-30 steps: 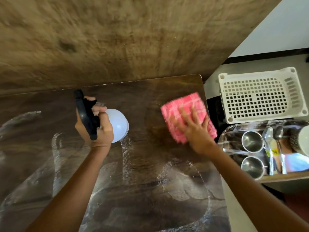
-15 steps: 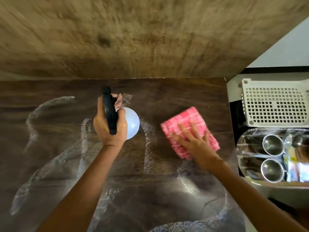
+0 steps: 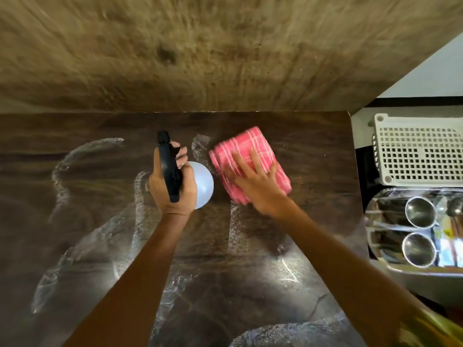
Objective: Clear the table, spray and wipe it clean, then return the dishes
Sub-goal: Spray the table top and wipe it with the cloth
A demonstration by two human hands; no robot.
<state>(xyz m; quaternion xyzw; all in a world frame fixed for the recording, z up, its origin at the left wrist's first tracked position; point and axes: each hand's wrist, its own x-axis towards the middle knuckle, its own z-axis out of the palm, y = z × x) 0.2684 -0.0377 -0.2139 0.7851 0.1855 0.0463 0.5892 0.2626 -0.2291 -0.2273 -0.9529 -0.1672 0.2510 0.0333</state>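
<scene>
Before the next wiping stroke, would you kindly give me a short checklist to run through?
1. Right hand flat on folded pink checked cloth: ok.
2. Left hand grips white spray bottle with black trigger: ok.
3. Dark wooden table wiped dry: not ok, wet streaks show.
4. Two steel cups parked off the table, on shiny steel tray: ok.
5. Liquid left in bottle: cannot tell.
</scene>
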